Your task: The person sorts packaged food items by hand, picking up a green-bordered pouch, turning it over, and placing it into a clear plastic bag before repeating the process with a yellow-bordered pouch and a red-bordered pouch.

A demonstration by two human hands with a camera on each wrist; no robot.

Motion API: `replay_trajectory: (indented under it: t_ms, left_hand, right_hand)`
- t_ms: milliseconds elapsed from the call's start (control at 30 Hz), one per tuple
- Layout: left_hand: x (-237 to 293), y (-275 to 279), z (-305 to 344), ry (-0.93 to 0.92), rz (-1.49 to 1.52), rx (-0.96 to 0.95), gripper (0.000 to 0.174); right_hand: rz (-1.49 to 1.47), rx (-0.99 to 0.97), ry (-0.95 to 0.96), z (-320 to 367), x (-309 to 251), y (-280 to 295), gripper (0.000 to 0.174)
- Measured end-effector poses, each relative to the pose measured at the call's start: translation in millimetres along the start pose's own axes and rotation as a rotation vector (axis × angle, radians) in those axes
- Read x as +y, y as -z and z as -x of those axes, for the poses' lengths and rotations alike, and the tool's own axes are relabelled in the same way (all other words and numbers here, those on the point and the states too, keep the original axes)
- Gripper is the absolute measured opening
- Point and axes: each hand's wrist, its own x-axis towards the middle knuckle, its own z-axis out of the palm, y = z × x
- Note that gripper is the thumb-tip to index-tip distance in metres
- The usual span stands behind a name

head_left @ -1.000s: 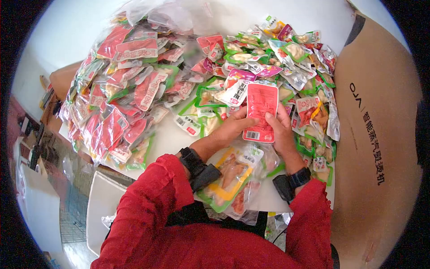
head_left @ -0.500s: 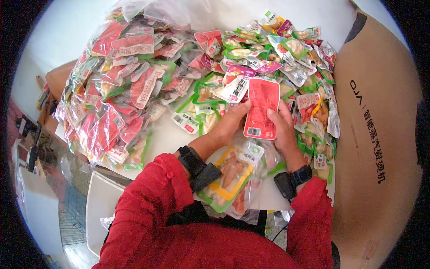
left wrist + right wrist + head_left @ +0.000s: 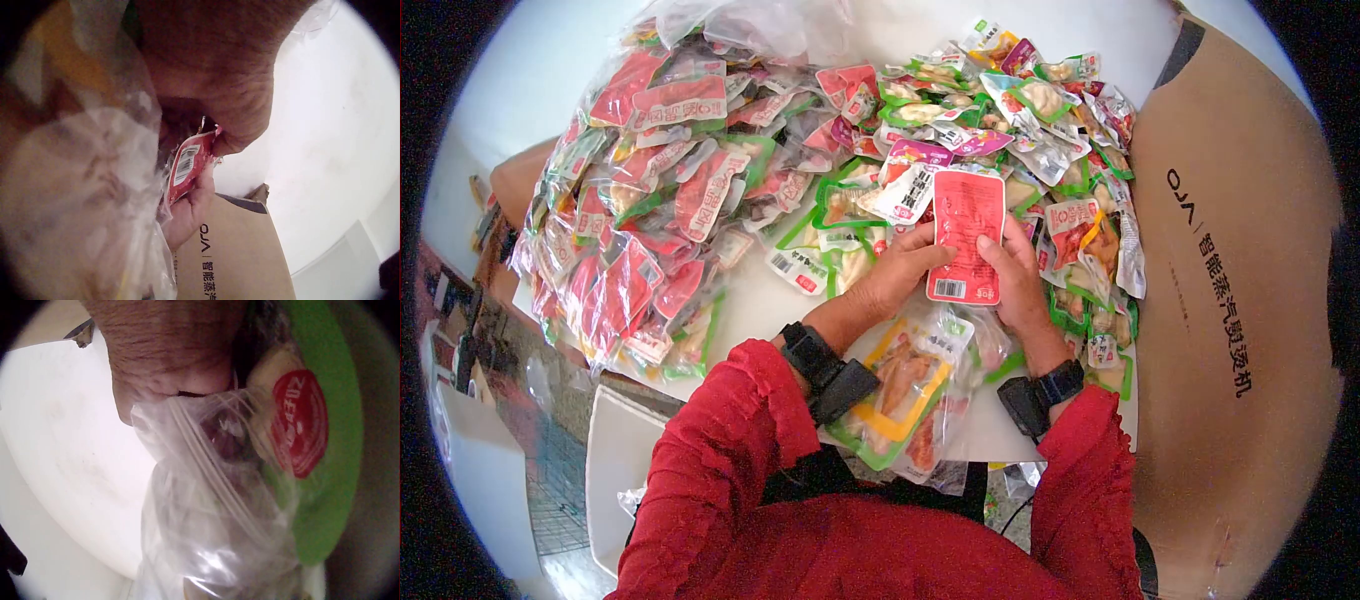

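A red packet with a white border and a barcode [image 3: 967, 236] is held upright between both hands above the table. The left hand [image 3: 897, 272] pinches its left edge, thumb on the face; the right hand [image 3: 1018, 280] grips its right edge, thumb also on the face. In the left wrist view the packet [image 3: 189, 164] shows its barcode end between the left hand [image 3: 219, 75] and the right hand's fingers [image 3: 189, 212]. A clear zip bag [image 3: 206, 481] hides much of the right hand [image 3: 172, 356] in the right wrist view. Below the hands lies a yellow-framed green packet [image 3: 897, 390].
A large heap of red packets in clear plastic [image 3: 670, 190] covers the table's left side. Mixed green, white and purple packets [image 3: 1040, 100] are piled behind and to the right. A tall cardboard box [image 3: 1230, 300] stands at the right; a white bin [image 3: 615, 450] is at lower left.
The whole head view has shifted slightly, its contents now lying further left. Both hands still hold the red packet; the left thumb lies further over its face than half a second ago.
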Motion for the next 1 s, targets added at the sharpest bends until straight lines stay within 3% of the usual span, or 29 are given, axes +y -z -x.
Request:
replay_trajectory:
  t_ms: [1000]
  left_hand:
    - [4.7, -4.6, 4.7, -0.001, -0.064, -0.045, 0.044]
  right_hand:
    - [-0.053, 0.025, 0.022, -2.3, 3.1, 1.7, 0.03]
